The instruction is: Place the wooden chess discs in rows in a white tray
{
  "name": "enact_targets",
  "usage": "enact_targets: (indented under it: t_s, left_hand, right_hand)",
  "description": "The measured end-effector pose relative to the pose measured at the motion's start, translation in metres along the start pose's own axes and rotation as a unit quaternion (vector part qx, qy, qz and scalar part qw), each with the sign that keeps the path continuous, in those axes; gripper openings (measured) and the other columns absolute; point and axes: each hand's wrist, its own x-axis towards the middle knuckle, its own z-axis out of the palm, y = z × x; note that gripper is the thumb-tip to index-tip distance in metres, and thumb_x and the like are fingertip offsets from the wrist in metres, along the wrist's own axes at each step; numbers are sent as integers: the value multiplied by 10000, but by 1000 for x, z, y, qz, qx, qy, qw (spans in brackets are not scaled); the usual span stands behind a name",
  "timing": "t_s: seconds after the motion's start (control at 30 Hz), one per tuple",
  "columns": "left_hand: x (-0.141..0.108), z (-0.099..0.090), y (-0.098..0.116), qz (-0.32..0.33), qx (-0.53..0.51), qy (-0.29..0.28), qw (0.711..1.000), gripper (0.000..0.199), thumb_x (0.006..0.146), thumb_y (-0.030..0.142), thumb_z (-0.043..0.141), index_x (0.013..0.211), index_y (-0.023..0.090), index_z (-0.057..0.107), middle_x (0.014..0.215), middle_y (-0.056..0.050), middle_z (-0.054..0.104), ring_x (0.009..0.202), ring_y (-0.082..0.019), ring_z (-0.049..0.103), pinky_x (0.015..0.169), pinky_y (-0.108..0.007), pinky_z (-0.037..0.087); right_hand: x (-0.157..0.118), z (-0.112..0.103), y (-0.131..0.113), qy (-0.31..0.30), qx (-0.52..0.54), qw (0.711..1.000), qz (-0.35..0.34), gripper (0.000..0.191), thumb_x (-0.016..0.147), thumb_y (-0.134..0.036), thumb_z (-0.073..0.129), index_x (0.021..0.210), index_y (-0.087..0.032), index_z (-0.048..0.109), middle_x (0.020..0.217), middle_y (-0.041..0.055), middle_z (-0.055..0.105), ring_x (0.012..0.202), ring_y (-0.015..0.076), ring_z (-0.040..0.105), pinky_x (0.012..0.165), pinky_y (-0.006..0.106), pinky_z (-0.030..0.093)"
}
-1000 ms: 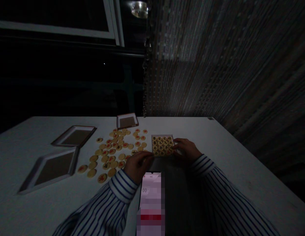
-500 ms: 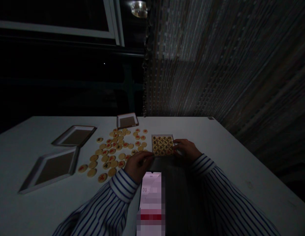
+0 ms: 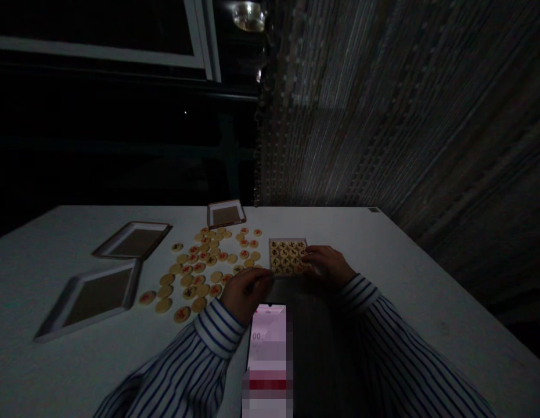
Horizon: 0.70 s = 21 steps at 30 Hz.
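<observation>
A small shallow box [image 3: 288, 240] holds rows of round xiangqi pieces [image 3: 284, 253], mostly with black characters and one red near the lower right. My left hand [image 3: 246, 293] pinches the box's near left corner between its fingertips. Across from it, my right hand [image 3: 333, 266] is curled around the right edge, its fingertips reaching over the rim onto the right-hand pieces. The thumb of that hand is in shadow. Left of the box lie many loose xiangqi pieces [image 3: 199, 267], some showing red or black characters, others blank side up.
A lit phone [image 3: 269, 342] lies before me, between my forearms. Three open box parts rest on the white table [image 3: 409, 313]: a tray at the near left [image 3: 96, 296], another behind it [image 3: 137, 241], and a smaller one at the back [image 3: 226, 215]. A bead curtain [image 3: 331, 139] hangs beyond.
My right fingertips have shifted slightly left, farther over the box's right edge and onto the pieces. My left hand and the loose pieces stay where they were.
</observation>
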Motion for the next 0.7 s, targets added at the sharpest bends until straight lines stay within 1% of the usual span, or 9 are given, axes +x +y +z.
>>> enact_targets:
  t_s: [0.1, 0.2, 0.37, 0.47, 0.7]
  left_hand:
    - [0, -1, 1, -4, -6, 2, 1000, 187, 783, 256, 501, 876, 182, 645, 848, -54, 676, 794, -157, 620, 716, -280, 497]
    - [0, -1, 2, -4, -14, 7, 1000, 183, 780, 250, 503, 872, 179, 644, 843, -55, 675, 786, -156, 620, 709, -280, 498]
    - [0, 0, 3, -1, -10, 3, 1000, 188, 780, 251, 499, 868, 172, 646, 836, -56, 675, 782, -157, 622, 707, -280, 500]
    - [0, 0, 3, -2, -13, 3, 1000, 185, 779, 244, 499, 863, 173, 647, 827, -54, 678, 774, -158, 626, 702, -280, 503]
    - [-1, 0, -1, 4, -4, -4, 1000, 192, 789, 254, 496, 890, 181, 642, 848, -55, 676, 788, -158, 621, 722, -289, 503]
  right_hand:
    - [1, 5, -2, 11, -13, 1000, -9, 305, 724, -368, 565, 998, -247, 621, 1095, 72, 593, 985, 222, 529, 810, 385, 419]
    - [0, 11, 0, 6, -20, 1000, -16, 316, 734, -399, 558, 1014, -269, 620, 1114, 66, 585, 1001, 223, 522, 807, 382, 415]
    - [-2, 18, 3, 4, -23, 1000, -14, 274, 745, -421, 552, 971, -294, 638, 1120, 47, 586, 997, 216, 526, 802, 373, 412]
    - [-1, 20, 3, 13, -23, 1000, -6, 252, 753, -430, 544, 941, -296, 646, 1111, 39, 592, 991, 208, 529, 804, 366, 412]
    - [0, 18, 2, -4, -23, 1000, -7, 240, 741, -408, 561, 934, -291, 641, 1118, 48, 589, 996, 219, 533, 787, 386, 425]
